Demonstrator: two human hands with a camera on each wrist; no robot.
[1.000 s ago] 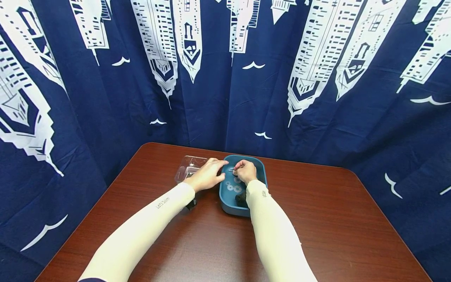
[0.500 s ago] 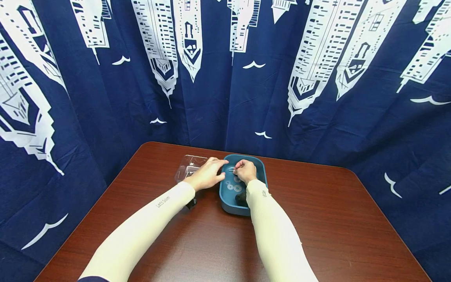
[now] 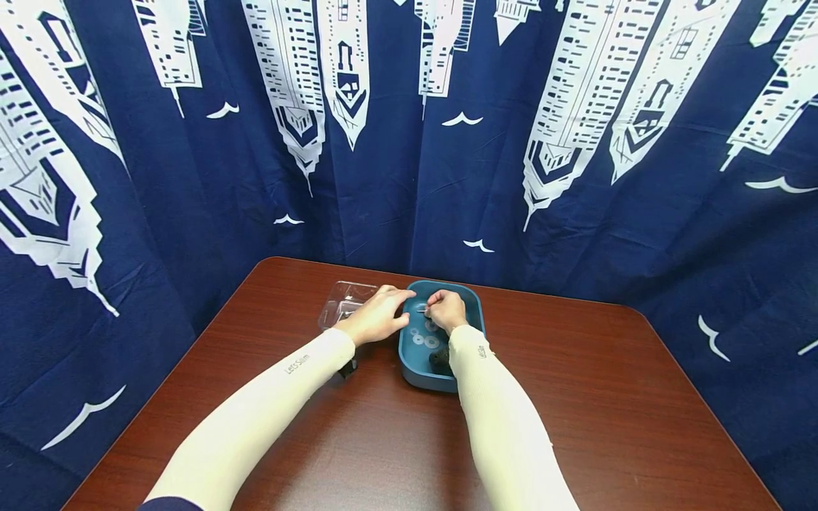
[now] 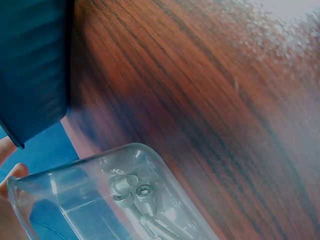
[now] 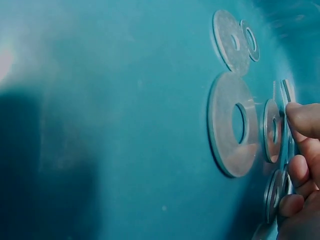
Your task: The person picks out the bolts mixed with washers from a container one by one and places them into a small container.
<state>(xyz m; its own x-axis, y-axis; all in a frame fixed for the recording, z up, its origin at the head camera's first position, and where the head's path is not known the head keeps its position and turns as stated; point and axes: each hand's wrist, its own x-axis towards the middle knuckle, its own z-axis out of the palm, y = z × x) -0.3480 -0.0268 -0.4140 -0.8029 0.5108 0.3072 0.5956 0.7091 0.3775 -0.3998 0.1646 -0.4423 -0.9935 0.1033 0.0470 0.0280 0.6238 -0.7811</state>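
Observation:
My right hand (image 3: pixel 446 311) is down inside a blue bin (image 3: pixel 479 323) and pinches a thin metal bolt (image 5: pixel 286 91) between thumb and fingers. The bolt's head is hidden by the fingers. Several flat metal washers (image 5: pixel 232 155) lie on the bin's floor beside that hand, some overlapping. My left hand (image 3: pixel 381 316) is at the bin's left rim, fingers stretched out and thumb apart, with the fingertips right at the edge. Under and behind the left hand stands a clear plastic box (image 4: pixel 80 162) holding several socket-head bolts (image 4: pixel 145 192).
The bin and the clear box stand side by side near the far edge of a brown wooden table (image 3: pixel 607 397). Dark wrist-worn gear (image 3: pixel 441 360) hangs below the right wrist, inside the bin. A blue patterned curtain (image 3: pixel 383 206) closes off the back.
Both hands stay almost where they were; the right fingers shift only very slightly at the bolt. The head view moves a little.

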